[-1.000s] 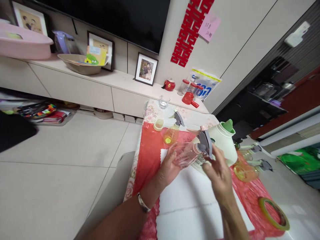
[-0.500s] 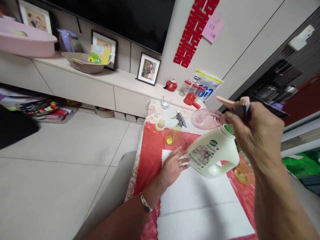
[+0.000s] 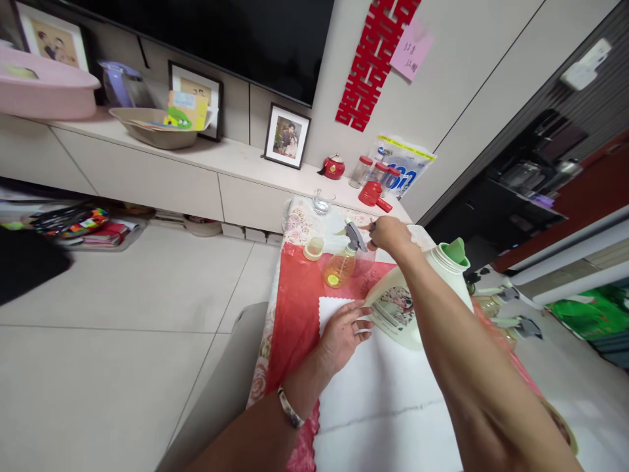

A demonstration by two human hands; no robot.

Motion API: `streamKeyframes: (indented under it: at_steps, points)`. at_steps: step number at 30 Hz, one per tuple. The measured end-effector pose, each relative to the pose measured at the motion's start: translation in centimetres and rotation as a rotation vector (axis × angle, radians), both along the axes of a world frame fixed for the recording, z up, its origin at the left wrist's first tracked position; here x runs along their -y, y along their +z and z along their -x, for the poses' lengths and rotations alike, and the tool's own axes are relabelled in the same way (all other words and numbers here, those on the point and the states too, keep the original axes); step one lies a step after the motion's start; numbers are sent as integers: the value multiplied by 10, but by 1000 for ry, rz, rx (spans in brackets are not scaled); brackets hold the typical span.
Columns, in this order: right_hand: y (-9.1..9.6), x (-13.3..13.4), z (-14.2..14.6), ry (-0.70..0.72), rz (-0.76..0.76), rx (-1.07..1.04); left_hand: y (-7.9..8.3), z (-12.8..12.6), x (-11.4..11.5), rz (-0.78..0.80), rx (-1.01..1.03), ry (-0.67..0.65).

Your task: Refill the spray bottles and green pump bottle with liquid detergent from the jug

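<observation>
A pale green detergent jug (image 3: 393,308) stands on a white scalloped-edge mat (image 3: 373,406), its uncapped mouth showing a green spout (image 3: 456,250). Against the jug's lower left side rest the outstretched fingers of my left hand (image 3: 341,337), palm partly turned up. My right hand (image 3: 392,235) reaches over behind the jug, closed around the head of a translucent pink spray bottle (image 3: 364,263). My right forearm covers the jug's handle side. In front of the pink bottle is a yellow spray bottle (image 3: 339,267) with a grey trigger. A pale yellow cap (image 3: 313,248) lies left of it.
Beyond these, a clear glass cup (image 3: 323,202) stands at the table's far end. More spray bottles (image 3: 511,328) are along the right edge. A red pot (image 3: 334,167), lidded jars (image 3: 361,172) and a photo frame (image 3: 287,136) line the white cabinet (image 3: 250,196).
My right hand has moved left and away from me, bringing the pink spray bottle from above the jug's mouth to beside the yellow one. My left hand has barely moved.
</observation>
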State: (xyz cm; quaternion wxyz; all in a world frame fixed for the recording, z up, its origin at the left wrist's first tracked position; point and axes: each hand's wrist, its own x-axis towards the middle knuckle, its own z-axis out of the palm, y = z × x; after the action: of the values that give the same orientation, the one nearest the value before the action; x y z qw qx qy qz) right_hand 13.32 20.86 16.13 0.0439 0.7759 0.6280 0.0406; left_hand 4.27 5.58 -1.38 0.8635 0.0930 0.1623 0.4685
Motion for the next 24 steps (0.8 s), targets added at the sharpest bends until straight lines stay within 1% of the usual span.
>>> streamKeyframes:
  at_steps: [2, 3, 5, 7, 9, 10, 11, 12, 13, 14, 15, 16, 17, 18, 21, 22, 24]
  points:
    - [-7, -1, 1, -9, 17, -19, 0, 0, 0, 2, -5, -4]
    - [-7, 2, 2, -6, 10, -26, 0, 0, -1, 4, -10, -7]
    - [-2, 14, 6, 18, -45, -38, -2, 0, -1, 17, -31, -12]
    - [9, 37, 10, 65, -153, -39, -4, 0, -2, 28, -57, -18]
    - [20, 70, 10, 131, -298, -32, -6, 0, -3, 18, -62, -22]
    - [23, 89, 7, 159, -363, -31, -6, 0, -3, 14, -63, -31]
    - [24, 109, 0, 198, -459, -46, -6, 0, -3, 13, -67, -38]
    - [21, 129, -10, 312, -668, -144, -5, 0, -3, 15, -74, -47]
    - [16, 149, -24, 368, -847, -229, -4, -1, -3, 21, -85, -53]
    - [7, 168, -42, 335, -975, -284, -3, -1, -3, 28, -98, -58]
    - [-4, 185, -65, 235, -1055, -338, -3, -1, -3, 35, -111, -60]
    - [-18, 201, -90, 53, -1123, -423, -2, -1, -3, 40, -123, -61]
    - [-34, 214, -117, -165, -1151, -517, -2, -1, -3, 44, -132, -62]
    - [-50, 225, -145, -298, -1167, -543, -2, -2, -3, 46, -139, -61]
    - [-98, 245, -219, -565, -1143, -557, -5, -3, -4, 35, -150, -63]
    - [-111, 247, -238, -619, -1101, -567, -6, -3, -4, 30, -154, -64]
    - [-133, 248, -265, -688, -1012, -580, -8, -3, -5, 16, -162, -65]
